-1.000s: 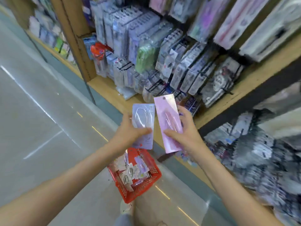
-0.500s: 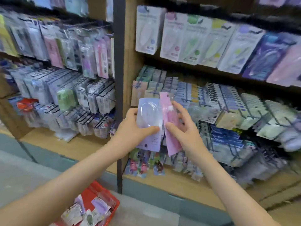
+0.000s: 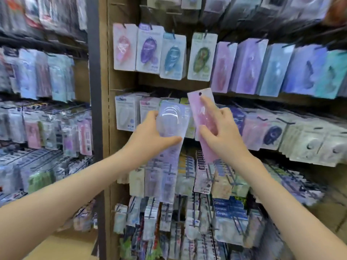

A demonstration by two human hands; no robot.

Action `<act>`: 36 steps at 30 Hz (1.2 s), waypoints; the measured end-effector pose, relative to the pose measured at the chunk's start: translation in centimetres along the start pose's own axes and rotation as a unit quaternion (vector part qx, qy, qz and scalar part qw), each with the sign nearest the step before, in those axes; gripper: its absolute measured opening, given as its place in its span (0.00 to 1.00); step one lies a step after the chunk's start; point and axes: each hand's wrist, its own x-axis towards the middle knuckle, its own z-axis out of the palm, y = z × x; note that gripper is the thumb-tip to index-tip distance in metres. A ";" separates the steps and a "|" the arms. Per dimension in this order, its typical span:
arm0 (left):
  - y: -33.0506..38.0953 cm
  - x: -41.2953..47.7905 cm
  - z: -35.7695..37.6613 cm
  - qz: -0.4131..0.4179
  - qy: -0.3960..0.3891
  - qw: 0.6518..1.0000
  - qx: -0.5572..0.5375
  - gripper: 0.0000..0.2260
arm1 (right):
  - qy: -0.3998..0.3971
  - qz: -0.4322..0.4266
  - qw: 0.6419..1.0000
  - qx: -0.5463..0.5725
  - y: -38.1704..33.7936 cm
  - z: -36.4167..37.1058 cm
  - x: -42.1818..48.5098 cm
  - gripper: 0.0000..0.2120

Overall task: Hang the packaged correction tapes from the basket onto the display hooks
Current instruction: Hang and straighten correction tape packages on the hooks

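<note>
Pink and lilac card is what catches the eye from the head camera: two packaged correction tapes held up side by side in front of the shelving. The left hand [image 3: 150,136] grips the lilac correction tape pack [image 3: 171,126], its thumb laid across the front below the clear blister and its fingers [image 3: 153,115] wrapped round the left edge. The pack stands roughly upright and is blurred at its lower end.

Just beside it, the right hand [image 3: 224,132] holds the pink correction tape pack [image 3: 196,111], which leans a little to the left. The thumb presses the front low down, the index finger lies stretched up the face, and the rest curl at the right edge. The hang hole [image 3: 200,94] at the pack's top is free of any hook, level with the shelf rail under the upper row.

Above, that row hangs from display hooks [image 3: 120,89] on the brown back panel [image 3: 124,79]: a pink pack [image 3: 123,46], a purple pack [image 3: 149,48], a teal pack [image 3: 172,56] and a green pack [image 3: 201,57]. More rows fill the bay below and to the right, too blurred to tell apart.
</note>
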 end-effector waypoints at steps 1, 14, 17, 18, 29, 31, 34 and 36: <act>0.5 1.1 -0.2 0.011 0.004 1.000 -0.012 0.34 | 0.012 -0.010 1.000 -0.012 0.1 -0.7 1.1 0.31; 4.0 13.6 0.3 0.149 0.080 0.985 -0.044 0.32 | 0.152 0.043 0.980 -0.125 3.9 -7.0 14.5 0.31; 4.3 14.9 1.1 0.163 0.086 0.982 -0.041 0.33 | 0.139 0.057 0.981 -0.123 4.8 -7.0 16.1 0.31; 4.4 15.2 1.4 0.170 0.090 0.981 -0.035 0.33 | 0.135 0.060 0.981 -0.125 5.2 -6.9 16.6 0.30; 3.8 17.3 2.3 0.205 0.150 0.967 0.014 0.35 | 0.136 0.051 0.986 -0.078 6.8 -6.7 17.9 0.31; 3.8 17.4 2.5 0.209 0.159 0.965 0.013 0.35 | 0.129 0.044 0.988 -0.073 7.1 -6.7 17.3 0.31; 4.0 17.4 2.9 0.212 0.156 0.964 0.016 0.37 | 0.111 0.035 0.989 -0.088 7.5 -6.8 16.7 0.32; 4.1 17.5 3.2 0.216 0.159 0.963 0.015 0.36 | 0.108 0.036 0.988 -0.107 7.6 -6.9 16.8 0.32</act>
